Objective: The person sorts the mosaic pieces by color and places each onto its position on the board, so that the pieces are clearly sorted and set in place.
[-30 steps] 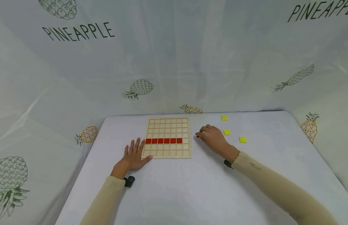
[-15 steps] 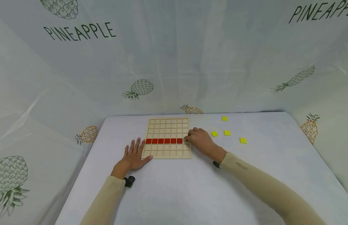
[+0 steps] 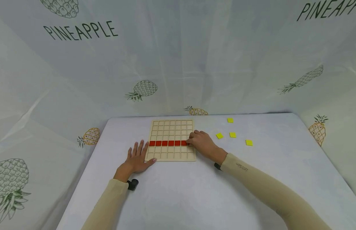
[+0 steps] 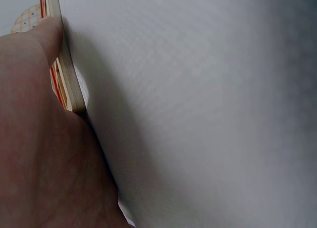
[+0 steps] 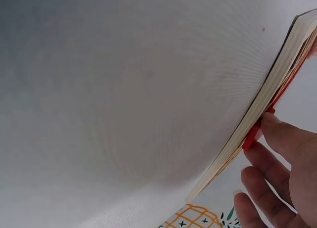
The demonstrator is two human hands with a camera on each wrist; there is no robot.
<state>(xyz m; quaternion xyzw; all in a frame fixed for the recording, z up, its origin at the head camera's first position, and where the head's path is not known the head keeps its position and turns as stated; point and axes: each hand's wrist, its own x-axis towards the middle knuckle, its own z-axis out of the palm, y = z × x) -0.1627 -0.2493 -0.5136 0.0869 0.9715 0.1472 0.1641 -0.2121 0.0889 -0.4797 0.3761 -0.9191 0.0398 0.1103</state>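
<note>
A: Where do we have the tile?
B: Pinched in our right hand at the board's right edge, ending the red row.
A: And our left hand?
B: Flat, fingers straight, thumb against the board's near-left corner.

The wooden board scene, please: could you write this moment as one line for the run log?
left hand flat, steadying wooden board | right hand pressing red tile into row's last cell | four yellow tiles loose on table
</note>
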